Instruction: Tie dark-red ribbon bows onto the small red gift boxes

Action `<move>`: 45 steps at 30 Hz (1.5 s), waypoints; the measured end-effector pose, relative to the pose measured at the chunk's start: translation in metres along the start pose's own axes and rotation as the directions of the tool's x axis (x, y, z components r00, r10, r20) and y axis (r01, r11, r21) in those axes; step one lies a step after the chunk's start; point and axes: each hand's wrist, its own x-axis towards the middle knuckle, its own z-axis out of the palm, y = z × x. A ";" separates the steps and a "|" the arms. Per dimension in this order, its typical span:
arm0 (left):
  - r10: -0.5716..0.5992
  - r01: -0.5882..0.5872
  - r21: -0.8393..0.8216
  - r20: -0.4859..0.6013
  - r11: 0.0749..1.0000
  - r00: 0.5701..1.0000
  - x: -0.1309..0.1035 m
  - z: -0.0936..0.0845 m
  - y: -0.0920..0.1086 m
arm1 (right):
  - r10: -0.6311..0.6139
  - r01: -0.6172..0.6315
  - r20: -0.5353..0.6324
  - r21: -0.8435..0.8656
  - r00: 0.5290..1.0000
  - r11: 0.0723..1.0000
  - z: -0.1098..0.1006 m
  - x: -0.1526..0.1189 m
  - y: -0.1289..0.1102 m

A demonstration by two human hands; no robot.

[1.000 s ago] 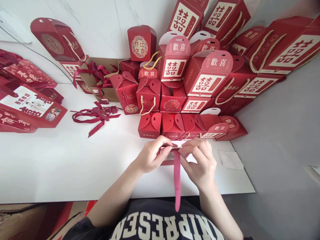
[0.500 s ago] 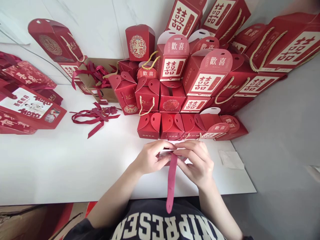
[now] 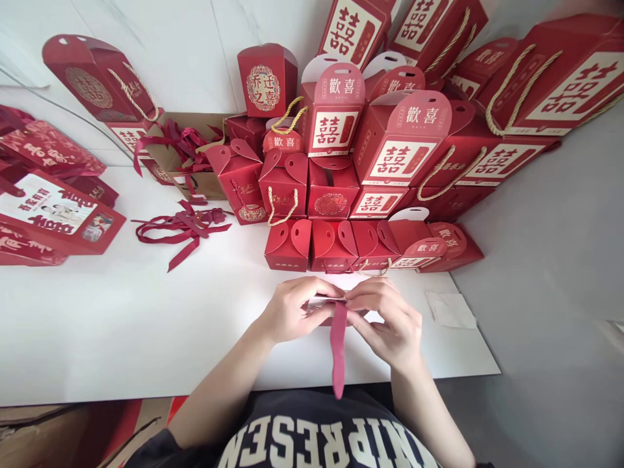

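Note:
Near the table's front edge, my left hand (image 3: 295, 311) grips the left side of a small red box (image 3: 316, 304) whose pale inside shows between my hands. From the right, my right hand (image 3: 390, 318) pinches at the top of the box, its fingertips meeting those of my left hand. A dark pink ribbon (image 3: 338, 354) hangs from the box toward my shirt, its upper end at my right fingertips. My fingers cover much of the box.
Red gift boxes (image 3: 331, 244) stand stacked behind my hands. Loose ribbons (image 3: 182, 227) lie left of them, before a brown carton (image 3: 205, 185) of ribbon. Red bags (image 3: 63, 208) sit far left. A white tissue (image 3: 449, 309) lies right, beside the grey wall (image 3: 550, 260).
The ribbon's hanging end has swung slightly right and up. My right hand has shifted a little to the right, and both hands stay at the box. The view has moved slightly.

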 end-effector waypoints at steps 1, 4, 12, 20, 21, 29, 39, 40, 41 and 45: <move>0.001 -0.001 -0.006 0.005 1.000 1.000 0.000 0.000 0.000 | -0.007 0.007 0.010 0.007 1.000 1.000 -0.001 0.000 0.000; 0.020 -0.020 0.007 0.005 1.000 1.000 0.000 0.001 0.000 | -0.027 0.029 0.019 -0.084 0.999 0.996 -0.004 -0.001 -0.001; 0.058 -0.059 0.106 0.012 0.993 0.998 -0.002 0.001 0.002 | -0.011 -0.042 -0.110 -0.463 0.994 0.886 0.008 -0.007 -0.023; 0.039 -0.043 0.158 0.025 0.986 0.999 -0.005 0.000 0.003 | 0.094 -0.151 -0.153 -0.424 0.984 0.893 0.017 -0.009 -0.030; 0.057 -0.060 0.169 0.023 0.984 0.998 -0.005 0.000 0.002 | 0.110 -0.166 -0.150 -0.435 0.983 0.885 0.017 -0.009 -0.030; 0.082 -0.087 0.160 0.038 0.983 0.996 -0.005 0.002 0.001 | 0.119 -0.202 -0.202 -0.465 0.972 0.862 0.018 -0.012 -0.033; 0.090 -0.095 0.141 0.042 0.985 0.995 -0.005 0.003 0.001 | 0.067 -0.126 -0.155 -0.415 0.986 0.901 0.009 -0.015 -0.029; 0.094 -0.099 0.139 0.041 0.985 0.995 -0.005 0.003 0.000 | 0.057 -0.117 -0.153 -0.414 0.987 0.903 0.009 -0.015 -0.029; 0.097 -0.102 0.138 0.039 0.985 0.995 -0.005 0.003 0.000 | 0.048 -0.109 -0.154 -0.413 0.987 0.904 0.010 -0.015 -0.028; 0.106 -0.110 0.145 0.034 0.983 0.994 -0.005 0.003 0.002 | 0.015 -0.082 -0.158 -0.428 0.987 0.900 0.011 -0.015 -0.028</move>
